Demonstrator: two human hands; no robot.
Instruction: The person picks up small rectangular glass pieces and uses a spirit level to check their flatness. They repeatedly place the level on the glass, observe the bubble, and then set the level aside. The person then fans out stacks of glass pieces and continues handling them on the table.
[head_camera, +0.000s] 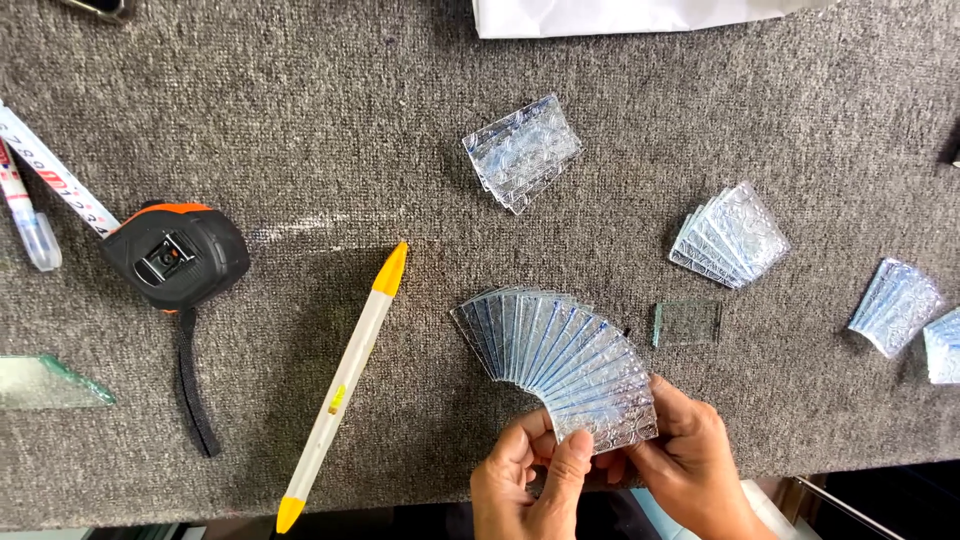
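Left hand (525, 480) and right hand (690, 465) pinch fanned glass tiles (560, 355), fingers closed on lower end. White package (610, 15), perhaps bag, at top edge.

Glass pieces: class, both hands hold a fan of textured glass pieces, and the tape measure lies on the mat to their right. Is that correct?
Not quite. The head view shows the tape measure to the left of the fan, not the right. The left hand and right hand do hold the fan over the mat.
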